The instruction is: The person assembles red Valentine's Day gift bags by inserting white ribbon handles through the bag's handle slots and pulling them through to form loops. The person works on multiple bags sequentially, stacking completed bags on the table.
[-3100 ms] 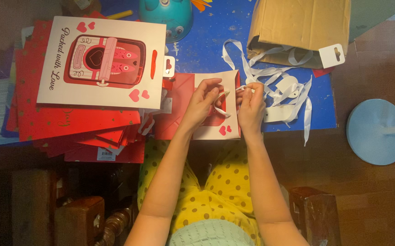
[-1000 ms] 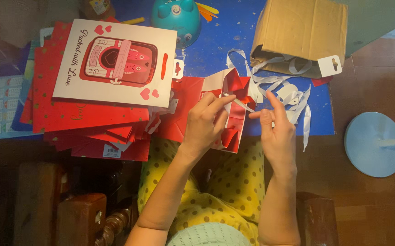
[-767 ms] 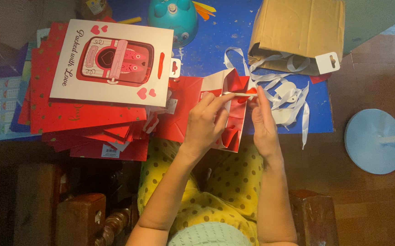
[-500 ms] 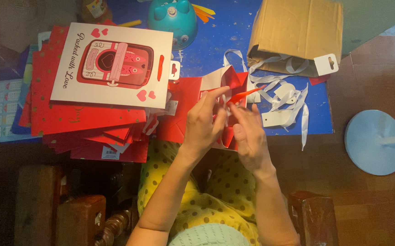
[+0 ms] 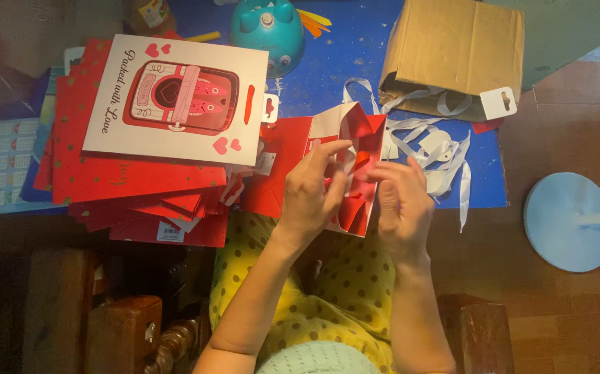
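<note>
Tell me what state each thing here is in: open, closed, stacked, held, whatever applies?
Red gift bag: partly opened, held up in both hands.
Left hand: gripping the bag's front panel.
Right hand: fingers at the bag's side fold.
Stack of flat bags: folded flat, piled up.
Cardboard box: open at its lower side, ribbons spilling out.
White ribbons: loose, tangled.

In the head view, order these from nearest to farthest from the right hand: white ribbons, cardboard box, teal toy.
1. White ribbons: just beyond the right hand, on the blue mat.
2. Cardboard box: farther up, to the right.
3. Teal toy: top, to the left.
</note>
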{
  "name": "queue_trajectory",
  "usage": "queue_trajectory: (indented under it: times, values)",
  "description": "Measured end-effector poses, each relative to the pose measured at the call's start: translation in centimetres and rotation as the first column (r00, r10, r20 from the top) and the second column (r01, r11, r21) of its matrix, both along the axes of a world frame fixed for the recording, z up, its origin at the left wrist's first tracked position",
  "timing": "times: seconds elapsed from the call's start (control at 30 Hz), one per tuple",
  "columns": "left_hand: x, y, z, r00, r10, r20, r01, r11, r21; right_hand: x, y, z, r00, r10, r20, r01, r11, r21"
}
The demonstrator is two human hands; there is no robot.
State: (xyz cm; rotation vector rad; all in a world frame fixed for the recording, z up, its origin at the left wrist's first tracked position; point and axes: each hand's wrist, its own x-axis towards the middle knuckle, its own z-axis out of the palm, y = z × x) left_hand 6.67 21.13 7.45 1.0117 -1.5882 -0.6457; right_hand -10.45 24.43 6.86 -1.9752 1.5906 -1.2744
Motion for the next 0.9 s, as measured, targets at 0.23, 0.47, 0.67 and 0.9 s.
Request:
queue_trajectory:
  times: [0.23,0.47,0.67,0.9]
  values:
    - [-1.5,0.3,-1.5,1.0,-0.011,0.016,0.012,1.0,-0.019,-0.6,-0.3,-3.0,0.584,0.051,0.811,-0.24,0.964,0.113]
    - [-4.3,2.4,-1.3,0.987,-0.153,0.04,0.151,0.988,0.036,-1.3,-0.2,-2.8,0.72,-0.019,0.693,-0.154,0.97,0.187]
    - [-4.1,2.7,2.0,0.987,-0.066,0.145,0.107,0.951,-0.29,-2.8,2.0,1.2,0.638,-0.006,0.77,0.044,0.999,-0.028]
    - [-0.9,2.8,5.2,0.927,0.118,0.355,0.034,0.919,-0.394,1.3,-0.5,1.9,0.465,0.108,0.879,-0.095,0.993,-0.072]
